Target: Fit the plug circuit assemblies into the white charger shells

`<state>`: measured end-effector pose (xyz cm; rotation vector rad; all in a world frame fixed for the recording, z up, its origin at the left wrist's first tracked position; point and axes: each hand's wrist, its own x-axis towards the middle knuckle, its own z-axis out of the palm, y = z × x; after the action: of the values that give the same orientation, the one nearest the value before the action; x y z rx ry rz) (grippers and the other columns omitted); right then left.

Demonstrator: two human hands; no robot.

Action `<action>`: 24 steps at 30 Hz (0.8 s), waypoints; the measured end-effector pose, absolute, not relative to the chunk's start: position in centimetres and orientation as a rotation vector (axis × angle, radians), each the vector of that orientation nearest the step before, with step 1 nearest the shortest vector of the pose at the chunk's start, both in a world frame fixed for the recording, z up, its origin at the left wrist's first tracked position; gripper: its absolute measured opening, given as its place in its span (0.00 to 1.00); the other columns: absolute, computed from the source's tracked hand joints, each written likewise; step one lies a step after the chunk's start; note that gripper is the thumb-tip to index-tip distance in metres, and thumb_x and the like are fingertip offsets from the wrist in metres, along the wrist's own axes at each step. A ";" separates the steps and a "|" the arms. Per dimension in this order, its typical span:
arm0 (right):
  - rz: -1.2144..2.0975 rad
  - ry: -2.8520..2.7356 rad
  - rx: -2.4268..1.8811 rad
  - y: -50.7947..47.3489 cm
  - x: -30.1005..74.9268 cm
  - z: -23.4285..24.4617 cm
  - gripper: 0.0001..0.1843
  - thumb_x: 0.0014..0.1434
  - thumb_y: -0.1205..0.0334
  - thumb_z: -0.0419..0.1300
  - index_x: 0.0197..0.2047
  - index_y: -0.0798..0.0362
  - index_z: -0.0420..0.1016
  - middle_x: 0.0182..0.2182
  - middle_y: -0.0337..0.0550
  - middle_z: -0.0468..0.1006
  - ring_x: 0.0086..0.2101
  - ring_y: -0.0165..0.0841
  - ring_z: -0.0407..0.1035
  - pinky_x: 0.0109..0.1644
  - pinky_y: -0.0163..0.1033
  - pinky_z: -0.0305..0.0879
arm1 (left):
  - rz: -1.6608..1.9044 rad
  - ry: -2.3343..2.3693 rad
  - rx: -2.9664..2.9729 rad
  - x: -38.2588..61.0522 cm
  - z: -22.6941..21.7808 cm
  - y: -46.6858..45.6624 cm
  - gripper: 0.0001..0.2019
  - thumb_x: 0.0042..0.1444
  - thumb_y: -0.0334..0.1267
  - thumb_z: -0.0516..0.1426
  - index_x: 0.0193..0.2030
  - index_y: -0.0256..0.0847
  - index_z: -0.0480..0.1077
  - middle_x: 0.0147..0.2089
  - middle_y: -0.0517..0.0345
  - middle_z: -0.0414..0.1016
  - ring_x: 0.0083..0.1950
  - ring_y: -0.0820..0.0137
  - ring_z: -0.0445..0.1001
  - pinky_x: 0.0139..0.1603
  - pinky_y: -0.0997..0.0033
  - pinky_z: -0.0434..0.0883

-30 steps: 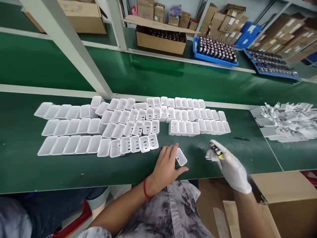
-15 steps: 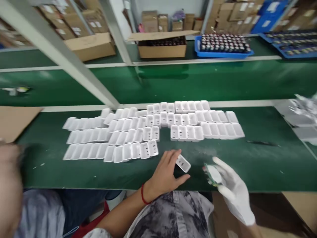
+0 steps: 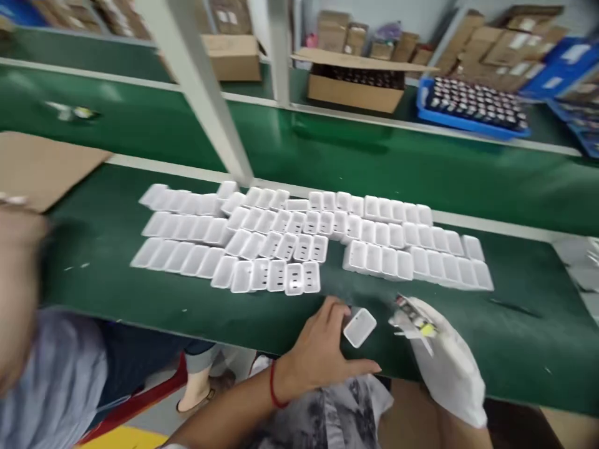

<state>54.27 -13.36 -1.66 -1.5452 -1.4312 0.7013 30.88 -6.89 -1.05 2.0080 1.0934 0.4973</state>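
My left hand (image 3: 322, 349), bare with a red wristband, is open. Its thumb stretches out to the right, and its fingertips are at the left side of a small white plastic box (image 3: 360, 328); whether they touch it is unclear. That box stands apart at the table's front, its open side towards me. In a white glove, my right hand (image 3: 452, 365) is closed on a small circuit board (image 3: 414, 318) with a yellow part and a pale piece hanging from it. Rows of similar white boxes (image 3: 294, 279) stand behind, several with dark slots inside.
A dark thin tool (image 3: 515, 307) lies on the green table (image 3: 140, 312) at right. On the shelf behind are a cardboard box (image 3: 355, 90) and a filled blue tray (image 3: 472, 121). At left, another person's blurred arm (image 3: 19, 280) is beside a cardboard sheet (image 3: 47, 168).
My view has turned. The single box by my left hand now shows a different tilt. My right hand has turned the circuit board, so its components show instead of its white round face.
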 end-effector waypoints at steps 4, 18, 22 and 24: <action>0.686 -1.107 -1.651 -14.7 53.7 0.4 0.31 0.58 0.50 0.68 0.62 0.49 0.70 0.47 0.51 0.80 0.43 0.48 0.79 0.44 0.50 0.79 | 0.264 0.762 2.008 29.8 0.3 -4.9 0.44 0.59 0.42 0.61 0.74 0.47 0.38 0.73 0.40 0.51 0.48 0.61 0.76 0.43 0.61 0.77; 0.207 -2.116 -1.642 -12.6 52.0 5.6 0.27 0.58 0.67 0.61 0.61 0.56 0.65 0.40 0.50 0.75 0.40 0.43 0.70 0.44 0.52 0.69 | 0.398 0.707 2.006 31.9 -2.0 -4.2 0.28 0.60 0.48 0.64 0.62 0.50 0.58 0.61 0.51 0.70 0.31 0.71 0.73 0.32 0.69 0.72; 0.248 -2.199 -1.748 -11.5 51.8 6.8 0.18 0.58 0.64 0.59 0.52 0.57 0.71 0.36 0.49 0.74 0.37 0.43 0.69 0.40 0.47 0.68 | 0.389 0.710 1.995 32.0 -1.9 -4.2 0.27 0.60 0.46 0.63 0.62 0.49 0.58 0.61 0.51 0.71 0.34 0.69 0.75 0.34 0.68 0.74; 0.236 -2.224 -1.784 -11.1 51.6 7.1 0.17 0.57 0.62 0.59 0.50 0.57 0.73 0.36 0.49 0.74 0.37 0.43 0.69 0.39 0.45 0.67 | 0.377 0.706 1.998 32.0 -1.9 -4.2 0.27 0.59 0.45 0.64 0.61 0.49 0.58 0.61 0.51 0.71 0.34 0.69 0.75 0.34 0.67 0.74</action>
<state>51.60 -11.14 7.12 -1.7837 -2.2240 0.2362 32.04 -4.17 -1.89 1.9979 0.7056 0.3771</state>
